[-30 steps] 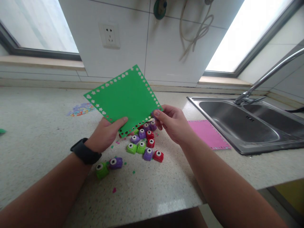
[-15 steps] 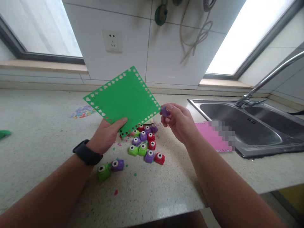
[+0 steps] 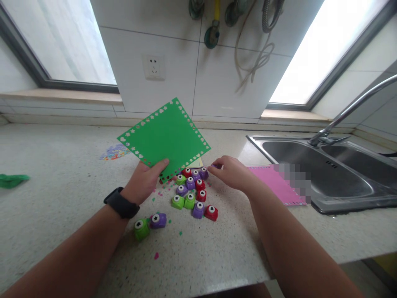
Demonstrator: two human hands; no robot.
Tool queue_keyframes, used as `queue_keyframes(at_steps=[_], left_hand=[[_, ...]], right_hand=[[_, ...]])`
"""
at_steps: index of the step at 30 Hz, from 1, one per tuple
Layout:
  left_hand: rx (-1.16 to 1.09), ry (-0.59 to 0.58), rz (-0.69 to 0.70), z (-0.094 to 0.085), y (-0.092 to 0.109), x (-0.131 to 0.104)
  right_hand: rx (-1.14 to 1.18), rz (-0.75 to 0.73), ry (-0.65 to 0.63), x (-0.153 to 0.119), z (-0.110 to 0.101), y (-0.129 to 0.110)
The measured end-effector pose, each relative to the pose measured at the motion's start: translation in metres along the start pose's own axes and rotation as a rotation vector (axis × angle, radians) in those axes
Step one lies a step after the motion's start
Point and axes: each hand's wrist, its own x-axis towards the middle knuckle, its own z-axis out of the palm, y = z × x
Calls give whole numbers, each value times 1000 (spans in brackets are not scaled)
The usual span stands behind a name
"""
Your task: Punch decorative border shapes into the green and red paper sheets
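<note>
A green sheet (image 3: 164, 138) with small shapes cut along its borders is tilted above the counter. My left hand (image 3: 145, 178), with a black band on the wrist, pinches its lower edge, thumb on top. My right hand (image 3: 229, 171) is closed around a purple punch (image 3: 218, 166), mostly hidden by the fingers, just right of the grouped punches. That group has several purple, green and red ones, among them a red punch (image 3: 211, 212) and a green punch (image 3: 178, 202). Nearer me lie another green punch (image 3: 142, 229) and a purple punch (image 3: 158, 220).
A pink sheet (image 3: 274, 182) lies beside the steel sink (image 3: 310, 165) on the right. Colourful paper bits (image 3: 114, 152) are piled behind the green sheet's left side. A green item (image 3: 13, 180) rests at far left on the counter (image 3: 77, 198).
My right hand has moved down, away from the green sheet's right corner, with the purple punch still in its fingers. My left hand keeps hold of the sheet. The view has shifted slightly.
</note>
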Motion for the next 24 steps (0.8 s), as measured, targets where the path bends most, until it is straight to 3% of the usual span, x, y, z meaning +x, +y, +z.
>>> queue_keyframes(at_steps=[7,16,20,24], left_hand=[[11,35,-17,-1,-4,0],[75,35,48,5,9,-1],[163,-4,47,1,6,-1],[299,-41,115,-6,-1,0]], right_hand=[[-82,87,-111,0,2,6],[-195,110,-156,-4,-4,4],[-95,122,-12,-2,-6,4],[366,92,226,-1,-11,-2]])
